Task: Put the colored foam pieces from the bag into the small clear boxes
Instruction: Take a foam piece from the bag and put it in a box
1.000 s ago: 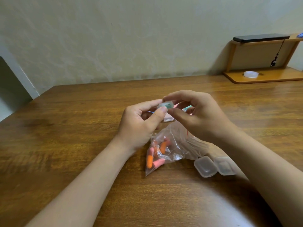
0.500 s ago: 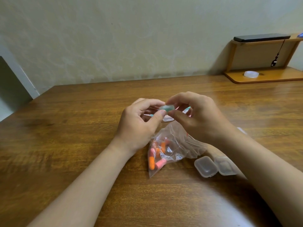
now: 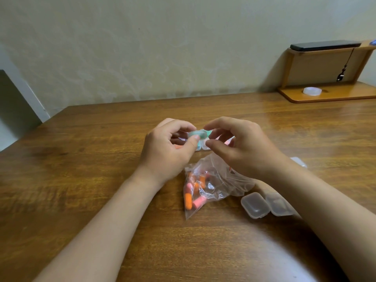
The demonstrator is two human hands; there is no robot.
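My left hand (image 3: 168, 151) pinches a small clear box with green foam inside (image 3: 197, 133), thumb and forefinger shut on it above the table. My right hand (image 3: 242, 147) hovers just right of that box, fingers curled and slightly apart, holding nothing. Below the hands lies a clear plastic bag (image 3: 205, 186) with several orange and pink foam pieces (image 3: 191, 195). Behind the hands, partly hidden, sit more small boxes with foam in them (image 3: 204, 144). Two closed empty clear boxes (image 3: 255, 204) (image 3: 277, 203) rest under my right forearm.
The wooden table (image 3: 81, 180) spreads to the left and toward me. Another clear box (image 3: 299, 161) peeks out beyond my right wrist. A wooden shelf stand (image 3: 325, 94) at the back right carries a tape roll (image 3: 312, 91) and a dark phone (image 3: 323, 45).
My right hand has let go of the green-filled box and drawn slightly to the right. The left hand still holds the box.
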